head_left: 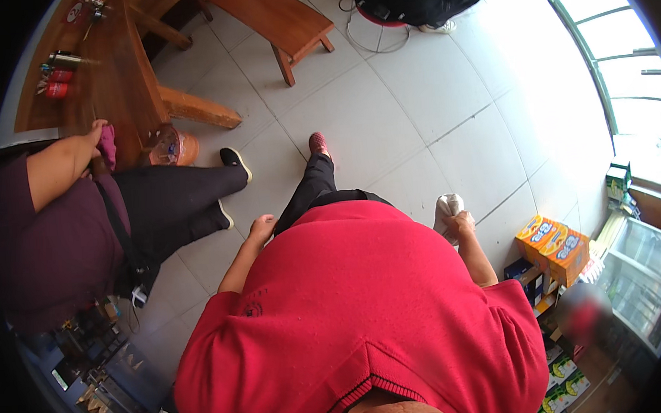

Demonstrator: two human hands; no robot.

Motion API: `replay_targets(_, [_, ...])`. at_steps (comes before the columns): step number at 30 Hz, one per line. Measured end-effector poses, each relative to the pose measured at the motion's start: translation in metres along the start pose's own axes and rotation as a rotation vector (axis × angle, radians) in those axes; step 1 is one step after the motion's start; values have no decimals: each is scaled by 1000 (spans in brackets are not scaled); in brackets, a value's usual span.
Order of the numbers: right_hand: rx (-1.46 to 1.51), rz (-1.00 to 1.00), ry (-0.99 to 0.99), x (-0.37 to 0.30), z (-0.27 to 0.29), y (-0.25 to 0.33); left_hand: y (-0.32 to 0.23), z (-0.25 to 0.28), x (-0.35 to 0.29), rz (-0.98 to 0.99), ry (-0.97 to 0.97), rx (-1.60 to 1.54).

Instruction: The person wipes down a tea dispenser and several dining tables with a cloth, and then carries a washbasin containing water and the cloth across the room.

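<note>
On the right side, my right hand [462,223] is closed around a crumpled pale cloth [447,207], which hangs beside my hip above the tiled floor. My left hand [263,226] is down by my left thigh with its fingers curled in; nothing shows in it. Between them my red shirt fills the middle of the view. One foot, in a red shoe [318,143], is stepped forward on the floor.
At left a seated person [62,220] holds something pink [108,147] beside a wooden table [110,65]. A bin [185,148] stands by its leg. A wooden bench [276,19] lies ahead. Orange boxes [553,243] and a glass-topped cabinet [640,272] stand at right.
</note>
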State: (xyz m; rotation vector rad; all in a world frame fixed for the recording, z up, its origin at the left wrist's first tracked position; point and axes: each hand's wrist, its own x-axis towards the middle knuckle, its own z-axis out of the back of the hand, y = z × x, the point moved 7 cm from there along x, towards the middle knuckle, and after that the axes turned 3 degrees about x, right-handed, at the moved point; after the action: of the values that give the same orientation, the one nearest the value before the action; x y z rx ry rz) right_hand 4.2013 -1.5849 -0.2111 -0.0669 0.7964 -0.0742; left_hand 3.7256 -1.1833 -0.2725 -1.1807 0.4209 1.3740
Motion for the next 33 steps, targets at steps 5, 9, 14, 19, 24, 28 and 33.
replay_targets(5, [-77, 25, 32, 33, 14, 84, -30, 56, 97, -79, -2, 173])
replay_targets(9, [-57, 48, -43, 24, 73, 182, -108, 125, 184, -142, -66, 211])
replay_targets(14, [-66, 128, -108, 40, 119, 290, -267, 210, 227, -332, -279, 125])
replay_targets(19, [-155, 234, -66, 102, 150, 382, -364, 216, 265, -331, -197, -52])
replay_targets(24, [-143, 304, -18, 133, 198, 509, -386, 230, 289, -287, -141, -94])
replay_targets(28, [-115, 592, -59, 164, 214, 616, -375, 275, 308, -116, -215, -219])
replay_targets(33, [67, 764, -90, 137, 236, 746, -365, 315, 373, -18, -106, -514])
